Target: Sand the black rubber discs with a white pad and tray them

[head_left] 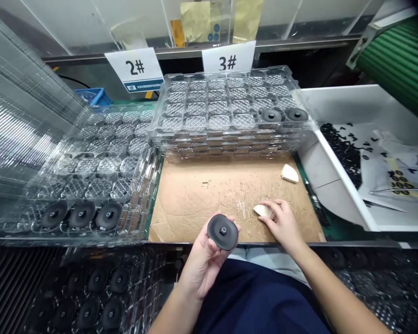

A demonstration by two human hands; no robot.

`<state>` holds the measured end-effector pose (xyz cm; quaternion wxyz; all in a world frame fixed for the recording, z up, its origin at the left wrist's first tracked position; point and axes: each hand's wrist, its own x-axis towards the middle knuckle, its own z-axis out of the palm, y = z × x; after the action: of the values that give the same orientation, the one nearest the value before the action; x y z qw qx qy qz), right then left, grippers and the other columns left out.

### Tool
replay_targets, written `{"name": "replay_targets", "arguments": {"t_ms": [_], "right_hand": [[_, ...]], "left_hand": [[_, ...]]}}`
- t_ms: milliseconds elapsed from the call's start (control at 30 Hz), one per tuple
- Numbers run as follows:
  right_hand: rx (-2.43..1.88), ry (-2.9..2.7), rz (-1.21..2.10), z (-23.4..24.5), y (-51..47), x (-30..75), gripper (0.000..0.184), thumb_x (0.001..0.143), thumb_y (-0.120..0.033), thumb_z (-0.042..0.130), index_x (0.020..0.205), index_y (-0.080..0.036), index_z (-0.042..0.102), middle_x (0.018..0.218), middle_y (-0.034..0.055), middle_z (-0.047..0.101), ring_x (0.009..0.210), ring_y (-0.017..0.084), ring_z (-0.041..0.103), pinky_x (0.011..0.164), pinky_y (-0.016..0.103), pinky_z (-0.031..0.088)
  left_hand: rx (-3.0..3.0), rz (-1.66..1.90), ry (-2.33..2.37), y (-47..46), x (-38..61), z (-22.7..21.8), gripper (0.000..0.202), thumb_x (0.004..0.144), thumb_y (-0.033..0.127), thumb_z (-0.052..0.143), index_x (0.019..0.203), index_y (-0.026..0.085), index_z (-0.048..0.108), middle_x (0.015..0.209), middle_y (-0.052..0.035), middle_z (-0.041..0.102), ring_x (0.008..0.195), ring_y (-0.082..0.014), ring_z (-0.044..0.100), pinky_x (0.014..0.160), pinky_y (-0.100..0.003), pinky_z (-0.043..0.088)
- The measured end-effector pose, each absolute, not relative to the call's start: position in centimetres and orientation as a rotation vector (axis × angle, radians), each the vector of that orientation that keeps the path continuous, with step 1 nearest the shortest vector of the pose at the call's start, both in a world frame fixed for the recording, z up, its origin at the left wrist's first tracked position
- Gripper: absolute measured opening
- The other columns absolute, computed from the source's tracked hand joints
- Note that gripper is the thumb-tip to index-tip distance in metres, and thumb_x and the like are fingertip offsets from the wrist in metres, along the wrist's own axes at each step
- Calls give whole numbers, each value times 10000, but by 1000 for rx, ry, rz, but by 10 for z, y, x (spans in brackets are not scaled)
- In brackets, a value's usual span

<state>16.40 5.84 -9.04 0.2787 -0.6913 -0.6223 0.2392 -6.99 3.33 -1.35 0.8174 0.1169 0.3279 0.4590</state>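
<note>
My left hand [204,257] grips a black oval disc [223,231] with a small metal hub, held just over the front edge of the brown cardboard sheet [202,195]. My right hand [281,222] rests on the cardboard with its fingers closed on a small white wedge-shaped piece [263,211]. A second white piece [290,173] lies farther back on the cardboard, apart from both hands.
A stack of clear blister trays [226,111] under a "3#" sign holds two black discs [284,114]. Left, trays under "2#" hold three discs [81,214]. A white bin [337,153] with small black parts stands right. More filled trays [87,297] sit below.
</note>
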Motion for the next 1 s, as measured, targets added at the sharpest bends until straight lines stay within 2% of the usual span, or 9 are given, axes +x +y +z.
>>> {"name": "replay_targets", "arguments": {"t_ms": [200,267,333,433,567,700,833,900,1000], "right_hand": [[-1647,-1770,840,-45,67,159,146,797,-282,574,884,-225,677,755,29,628,626,187,558,599,309,463],[-1590,-1725,831,-13,63,147,180,847,-306,544,957,-233,666,866,34,653,695,187,586,606,300,465],[-1431,-1668,749,19,52,129,227,907,-282,492,1092,-235,616,1050,42,642,907,201,594,764,329,473],[-1185,-1775,681,49,37,105,259,927,-179,429,1144,-185,570,1019,67,651,912,203,587,794,349,464],[-1099,-1950,916,57,39,99,230,927,-151,404,1021,-160,613,879,47,652,784,176,593,701,304,469],[-1155,-1834,620,52,39,101,270,940,-162,373,1093,-96,585,961,109,637,852,215,573,765,359,452],[-1072,-1841,827,50,30,103,223,932,-137,397,1049,-136,586,897,59,641,792,169,571,732,301,457],[-1116,-1849,799,51,34,101,217,929,-143,402,1022,-130,598,898,61,643,788,174,572,722,306,455],[-1143,-1835,577,53,41,98,259,932,-140,375,1058,-78,593,922,107,638,815,209,564,733,345,436]], "left_hand": [[330,945,717,32,-58,-9,664,633,400,801,1210,222,526,1299,-105,553,1190,-300,531,1039,-404,390],[342,941,741,31,-52,-6,670,617,407,810,1200,217,539,1285,-102,559,1167,-300,546,1020,-394,405],[364,940,768,30,-46,-3,674,595,429,816,1179,207,561,1207,-90,602,1125,-284,572,973,-358,442],[384,929,829,31,-40,2,619,618,387,814,1166,225,576,1099,-52,647,1077,-233,595,911,-290,477],[412,943,882,34,-35,7,570,621,351,816,1131,241,588,1102,-35,649,1025,-225,614,853,-288,510],[465,902,821,35,-33,13,494,602,406,816,1018,202,646,881,-20,683,944,-207,638,882,-289,497],[413,897,899,35,-34,17,664,501,406,861,1099,241,625,1072,-39,672,989,-210,628,867,-265,503],[379,883,956,35,-30,19,558,551,353,852,1049,215,644,1029,-40,677,924,-184,638,801,-236,519],[394,869,949,36,-26,24,354,606,295,830,903,176,679,781,3,662,751,-124,625,741,-202,517]]}}
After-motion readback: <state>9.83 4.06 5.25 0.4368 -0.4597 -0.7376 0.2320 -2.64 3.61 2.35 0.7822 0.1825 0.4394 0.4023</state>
